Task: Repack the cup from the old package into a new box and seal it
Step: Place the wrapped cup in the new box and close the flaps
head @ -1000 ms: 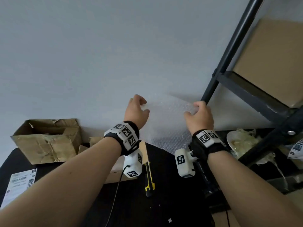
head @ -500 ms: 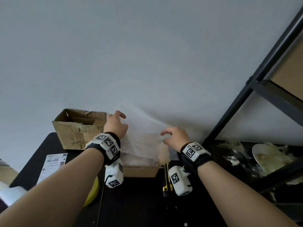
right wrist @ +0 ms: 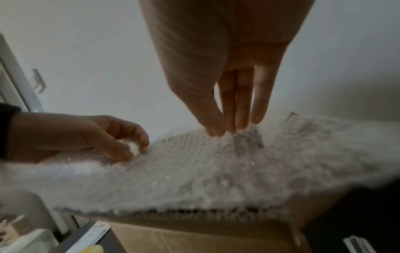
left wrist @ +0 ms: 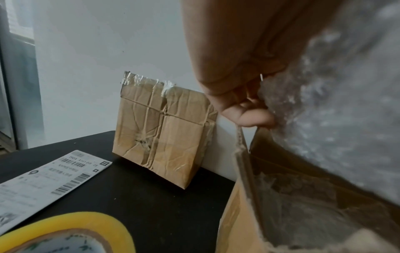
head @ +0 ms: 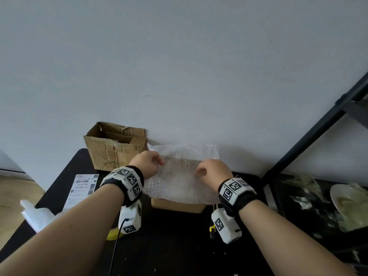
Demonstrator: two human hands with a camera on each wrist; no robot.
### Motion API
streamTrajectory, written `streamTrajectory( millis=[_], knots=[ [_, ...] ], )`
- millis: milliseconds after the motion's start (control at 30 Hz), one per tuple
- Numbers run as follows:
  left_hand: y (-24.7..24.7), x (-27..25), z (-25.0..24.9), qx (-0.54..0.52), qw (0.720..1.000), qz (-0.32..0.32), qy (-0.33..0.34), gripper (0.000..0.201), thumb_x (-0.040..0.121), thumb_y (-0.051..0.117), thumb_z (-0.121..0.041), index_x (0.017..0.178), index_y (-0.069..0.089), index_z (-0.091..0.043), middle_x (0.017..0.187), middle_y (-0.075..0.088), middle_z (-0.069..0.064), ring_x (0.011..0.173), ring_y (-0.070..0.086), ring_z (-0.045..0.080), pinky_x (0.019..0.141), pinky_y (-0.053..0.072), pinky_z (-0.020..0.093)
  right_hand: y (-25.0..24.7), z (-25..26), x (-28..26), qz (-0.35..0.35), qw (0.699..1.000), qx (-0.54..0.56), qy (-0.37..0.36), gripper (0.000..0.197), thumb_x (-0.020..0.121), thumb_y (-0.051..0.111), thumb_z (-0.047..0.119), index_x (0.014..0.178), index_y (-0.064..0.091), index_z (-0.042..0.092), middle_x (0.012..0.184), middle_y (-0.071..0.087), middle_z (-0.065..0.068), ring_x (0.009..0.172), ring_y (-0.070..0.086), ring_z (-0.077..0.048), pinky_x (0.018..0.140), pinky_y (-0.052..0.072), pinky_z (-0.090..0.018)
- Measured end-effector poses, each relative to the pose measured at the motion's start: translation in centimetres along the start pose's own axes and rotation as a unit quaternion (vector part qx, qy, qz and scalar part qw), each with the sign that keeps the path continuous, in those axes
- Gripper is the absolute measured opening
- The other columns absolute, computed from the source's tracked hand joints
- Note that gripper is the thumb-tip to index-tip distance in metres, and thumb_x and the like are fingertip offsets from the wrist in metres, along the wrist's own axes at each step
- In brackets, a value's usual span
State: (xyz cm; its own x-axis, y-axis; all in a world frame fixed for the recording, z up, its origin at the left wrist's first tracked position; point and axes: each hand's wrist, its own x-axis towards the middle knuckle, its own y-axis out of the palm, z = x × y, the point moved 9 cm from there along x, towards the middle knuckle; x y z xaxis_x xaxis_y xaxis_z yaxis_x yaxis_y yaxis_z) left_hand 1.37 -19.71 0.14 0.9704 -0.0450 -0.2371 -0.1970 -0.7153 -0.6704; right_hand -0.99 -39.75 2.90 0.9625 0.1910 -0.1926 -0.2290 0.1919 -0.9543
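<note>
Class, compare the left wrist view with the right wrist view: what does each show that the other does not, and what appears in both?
Only the left wrist view shows the crumpled old package standing against the wall and the yellow tape roll up close. Only the right wrist view shows the right hand, its fingertips pinching the bubble wrap, and the sheet spread over the new box. Both show the left hand gripping the wrap, the open new box, and the shipping label.
</note>
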Motion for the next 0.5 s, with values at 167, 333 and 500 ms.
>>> streamTrajectory(
  millis=[167,333,500],
  knots=[
    [0.7,0.4,-0.4,0.084,0.996,0.039,0.015,0.035,0.075,0.058,0.000,0.092,0.064,-0.030,0.105,0.063,-0.004,0.090,0.063,0.016,0.080,0.057,0.036,3.4,-0.2,0.0,0.116,0.989,-0.094,0.011,0.039,0.085,0.055,0.014,0.119,0.061,0.032,0.120,0.063,-0.002,0.111,0.060,-0.027,0.091,0.050,-0.035],
    [2.5,-0.1,-0.8,0.284,0.953,0.088,0.053,0.057,0.077,0.072,-0.015,0.126,0.049,-0.032,0.126,0.055,-0.004,0.107,0.056,0.017,0.085,0.052,0.030,5.5,0.4,-0.1,0.171,0.973,-0.156,0.014,0.047,0.084,0.053,0.020,0.131,0.050,0.020,0.097,0.069,-0.002,0.089,0.065,-0.027,0.085,0.052,-0.043],
    [1.3,-1.0,-3.8,0.413,0.888,-0.053,0.193,0.046,0.072,0.074,-0.031,0.115,0.058,-0.030,0.117,0.042,0.000,0.111,0.039,0.019,0.092,0.042,0.030,3.0,0.9,0.8,0.046,0.991,-0.121,-0.018,0.037,0.086,0.059,0.009,0.121,0.059,0.018,0.120,0.057,-0.006,0.117,0.051,-0.027,0.092,0.049,-0.042]
  ],
)
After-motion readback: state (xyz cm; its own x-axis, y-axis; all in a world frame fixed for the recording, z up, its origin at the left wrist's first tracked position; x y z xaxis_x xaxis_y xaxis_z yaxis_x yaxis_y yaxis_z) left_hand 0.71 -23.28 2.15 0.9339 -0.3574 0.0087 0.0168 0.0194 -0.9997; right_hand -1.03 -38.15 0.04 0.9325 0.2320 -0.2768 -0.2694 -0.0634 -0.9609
